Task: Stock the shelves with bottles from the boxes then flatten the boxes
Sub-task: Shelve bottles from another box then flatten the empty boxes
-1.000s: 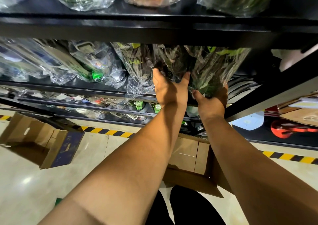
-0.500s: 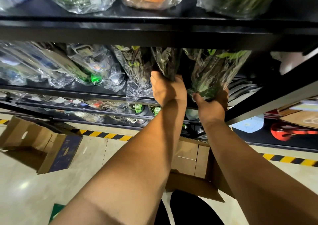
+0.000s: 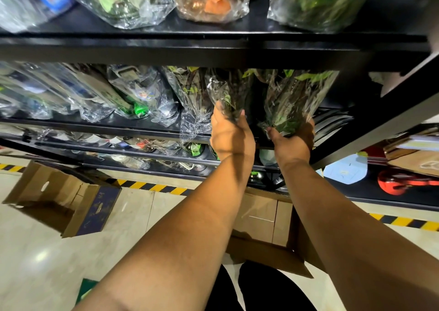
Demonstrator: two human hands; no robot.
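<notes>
Head view: left fingers (image 3: 241, 118) grip left bottle (image 3: 230, 89) at shelf edge (image 3: 107, 126); right fingers (image 3: 272, 132) grip right bottle (image 3: 294, 96).

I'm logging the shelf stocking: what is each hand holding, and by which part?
The left hand grips the left wrapped bottle by its lower end. The right hand holds the right wrapped bottle around its base.

Left arm: bare, extended from lower left of frame to centre. Left hand (image 3: 231, 136): fingers and thumb curled round base of left wrapped bottle (image 3: 229, 89). Right arm: bare, extended from lower right. Right hand (image 3: 293, 143): right of centre, gripping underside of right wrapped bottle (image 3: 297, 96), thumb up.
</notes>
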